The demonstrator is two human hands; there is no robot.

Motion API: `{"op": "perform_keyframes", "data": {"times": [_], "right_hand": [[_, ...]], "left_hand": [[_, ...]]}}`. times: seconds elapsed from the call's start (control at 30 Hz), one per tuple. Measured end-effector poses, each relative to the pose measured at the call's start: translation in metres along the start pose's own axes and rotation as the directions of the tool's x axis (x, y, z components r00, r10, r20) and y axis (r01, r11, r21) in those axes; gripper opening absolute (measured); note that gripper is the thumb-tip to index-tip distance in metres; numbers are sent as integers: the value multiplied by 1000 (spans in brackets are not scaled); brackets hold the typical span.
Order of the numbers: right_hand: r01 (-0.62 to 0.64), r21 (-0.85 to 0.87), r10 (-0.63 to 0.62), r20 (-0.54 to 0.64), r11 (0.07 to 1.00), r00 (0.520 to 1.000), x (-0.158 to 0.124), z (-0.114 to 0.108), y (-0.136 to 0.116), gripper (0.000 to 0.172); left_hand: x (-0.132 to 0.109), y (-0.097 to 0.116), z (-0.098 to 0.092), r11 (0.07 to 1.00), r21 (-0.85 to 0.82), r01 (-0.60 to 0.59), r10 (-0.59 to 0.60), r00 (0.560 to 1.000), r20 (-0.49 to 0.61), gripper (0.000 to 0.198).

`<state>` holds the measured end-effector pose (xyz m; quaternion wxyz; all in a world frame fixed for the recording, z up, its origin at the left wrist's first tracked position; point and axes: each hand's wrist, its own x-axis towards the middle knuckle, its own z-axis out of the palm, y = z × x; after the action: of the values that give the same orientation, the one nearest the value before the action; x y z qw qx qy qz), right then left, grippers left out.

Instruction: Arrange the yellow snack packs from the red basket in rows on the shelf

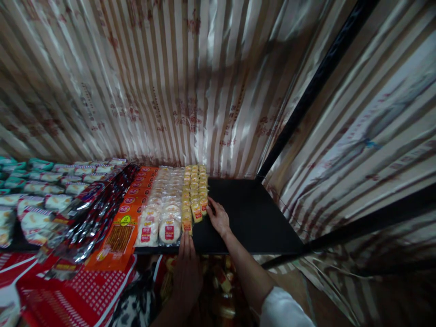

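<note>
Left hand [186, 268] flat, ungripping — right hand [218, 218] open, touching yellow packets [195, 195], black shelf [252, 218]

You cannot read any word here with certainty. Just left of your right fingers [211, 210], the small yellow packs [195, 193] carry red labels, but the print is too small. Just beyond your left fingertips [186, 237], the round white packs [169, 229] show a red label with white characters, blurred. Further left of these fingers, the orange packs [124, 227] have a red oval logo and a yellow round sticker; the writing on them is not legible. Far left of your fingers, the dark packs [85, 213] show only reflections. Above your fingers, the striped curtain [190, 113] bears faded reddish printed marks, unreadable.
</note>
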<state>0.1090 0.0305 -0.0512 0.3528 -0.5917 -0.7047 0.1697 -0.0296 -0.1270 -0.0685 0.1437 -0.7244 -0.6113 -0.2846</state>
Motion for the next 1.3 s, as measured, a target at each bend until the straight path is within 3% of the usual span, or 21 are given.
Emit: {"op": "perform_keyframes", "data": {"times": [0.43, 0.63, 0.9, 1.3], "right_hand": [[-9, -18, 9, -10, 1000, 1000, 0, 1, 2, 40], [-13, -28, 13, -11, 1000, 1000, 0, 1, 1, 39], [-4, -11, 4, -16, 1000, 1000, 0, 2, 1, 41], [-13, 24, 13, -18, 1000, 1000, -1, -1, -2, 42]], "left_hand": [[20, 13, 16, 985, -97, 142, -145, 989, -28, 79], [29, 8, 19, 973, -178, 149, -152, 988, -3, 79], [31, 3, 16, 973, -204, 111, -124, 991, -53, 75], [34, 8, 17, 967, -205, 149, -159, 987, -36, 56]]}}
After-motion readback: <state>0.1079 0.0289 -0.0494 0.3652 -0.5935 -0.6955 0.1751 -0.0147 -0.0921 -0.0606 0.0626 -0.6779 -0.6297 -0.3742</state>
